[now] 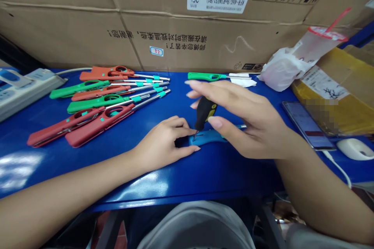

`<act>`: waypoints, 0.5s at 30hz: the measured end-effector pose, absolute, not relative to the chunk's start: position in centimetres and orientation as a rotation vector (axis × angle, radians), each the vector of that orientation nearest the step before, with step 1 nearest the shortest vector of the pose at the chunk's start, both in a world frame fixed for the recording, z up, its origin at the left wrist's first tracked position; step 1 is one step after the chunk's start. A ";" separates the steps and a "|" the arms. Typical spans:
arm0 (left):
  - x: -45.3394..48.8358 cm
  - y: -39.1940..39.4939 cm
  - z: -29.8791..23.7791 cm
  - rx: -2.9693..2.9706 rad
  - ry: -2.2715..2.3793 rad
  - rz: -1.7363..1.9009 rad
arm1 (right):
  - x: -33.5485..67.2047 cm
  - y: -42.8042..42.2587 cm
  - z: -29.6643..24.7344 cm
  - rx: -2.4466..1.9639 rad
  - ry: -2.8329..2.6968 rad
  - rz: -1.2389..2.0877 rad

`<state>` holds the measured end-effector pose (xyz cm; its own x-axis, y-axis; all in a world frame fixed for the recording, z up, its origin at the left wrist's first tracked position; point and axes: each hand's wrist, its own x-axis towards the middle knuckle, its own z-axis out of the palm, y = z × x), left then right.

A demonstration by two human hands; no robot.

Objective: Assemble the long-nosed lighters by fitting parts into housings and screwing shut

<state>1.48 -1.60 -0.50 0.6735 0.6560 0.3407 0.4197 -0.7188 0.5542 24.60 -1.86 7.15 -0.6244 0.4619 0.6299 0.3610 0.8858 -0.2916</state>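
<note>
In the head view, a grey-clothed lap (195, 227) shows at 6 o'clock, below the edge of the blue table (175, 181). Just above the picture's centre-bottom, the blue lighter (207, 137) lies on the table, its metal tip toward 3 o'clock. At its 9 o'clock, the left hand (166, 138) pinches its end between thumb and forefinger. From 2 o'clock, the right hand (245, 118) loosely grips the black-and-yellow screwdriver (203, 113), fingers and thumb about the handle, its shaft slanting down to that end. Red, orange and green lighters (93, 103) lie at 10 o'clock, a green lighter (203, 76) at 12, a phone (308, 124) at 3.
</note>
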 end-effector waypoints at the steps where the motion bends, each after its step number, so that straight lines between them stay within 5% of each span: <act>1: 1.5 -1.6 -0.5 2.455 0.835 0.741 | 24.7 -1.8 7.2 -0.594 -2.319 0.203; 8: 1.4 -1.6 -0.5 2.464 0.843 0.723 | 24.2 -1.7 6.5 -0.641 -2.183 0.039; 15: 1.4 -1.7 -0.5 2.449 0.866 0.710 | 23.5 -2.2 6.5 -0.495 -2.208 0.268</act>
<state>1.44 -1.72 -0.50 0.6713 0.6704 0.3161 0.4419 -0.7044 0.5555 23.54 -2.22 6.55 -0.5722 0.4369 0.6940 0.2581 0.8992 -0.3533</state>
